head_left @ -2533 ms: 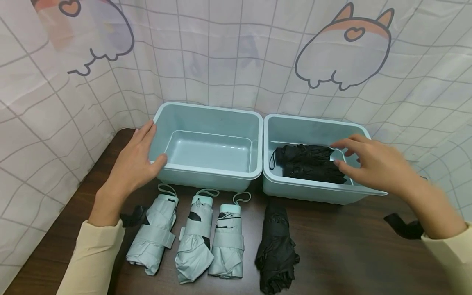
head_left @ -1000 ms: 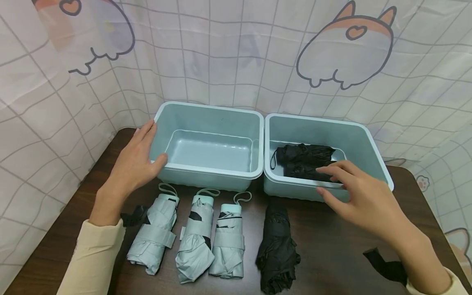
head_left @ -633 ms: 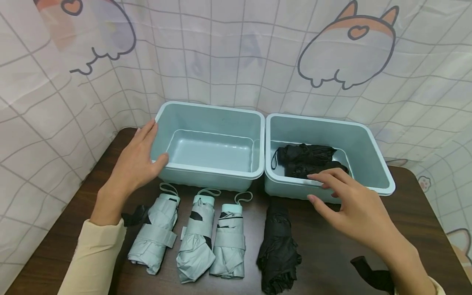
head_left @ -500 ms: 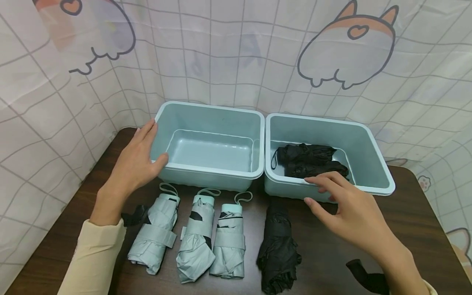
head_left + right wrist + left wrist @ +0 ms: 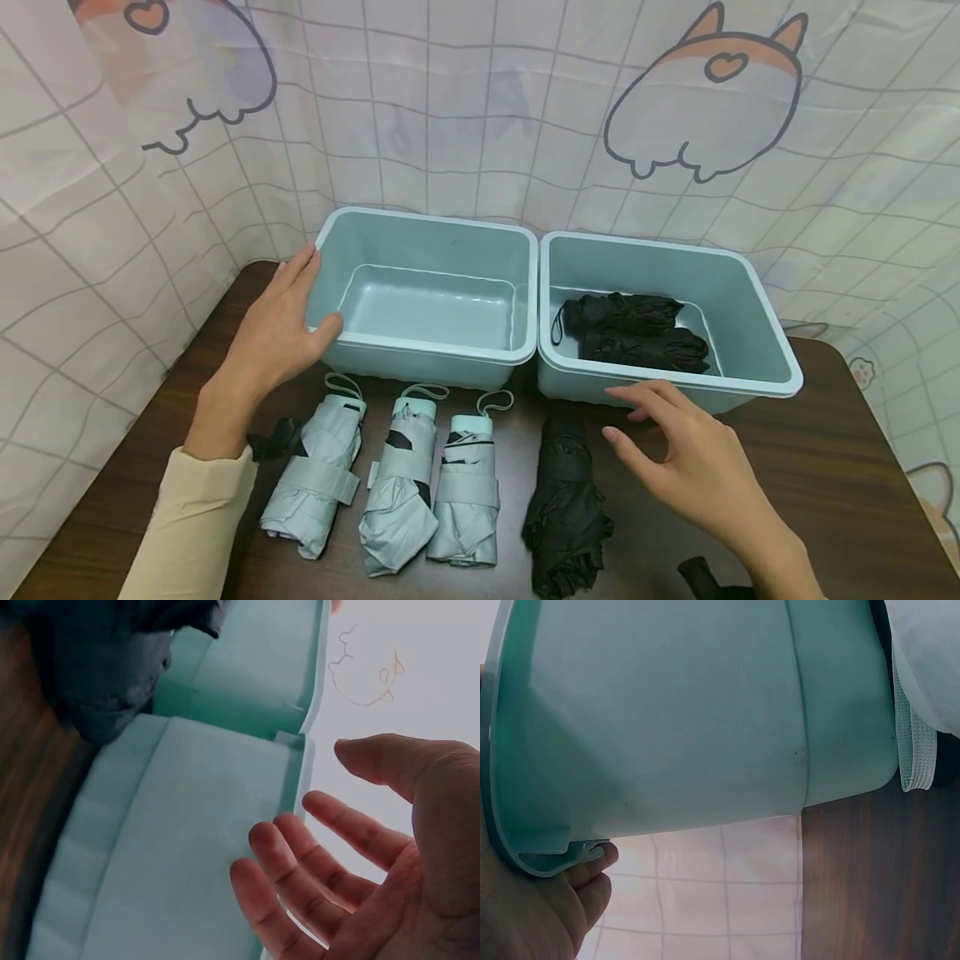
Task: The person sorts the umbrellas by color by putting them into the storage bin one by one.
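My left hand holds the left end of a pale blue plastic bin, thumb over the front corner and fingers along the side rim. The left wrist view shows fingertips bent at the rim's corner. My right hand hangs in front of a second pale blue bin, fingers spread and slightly bent, holding nothing. Left of it on the table lies a folded black umbrella. Two more folded black umbrellas, one behind and one in front, lie side by side inside the right bin.
Three folded silver-grey umbrellas, left, middle and right, lie before the left bin, strap loops toward it. The bins stand side by side on a dark wooden table. A white checked curtain surrounds its back and sides.
My right hand has come out of the right bin and moved toward me and left, nearer the loose black umbrella. The left hand stays at its bin.
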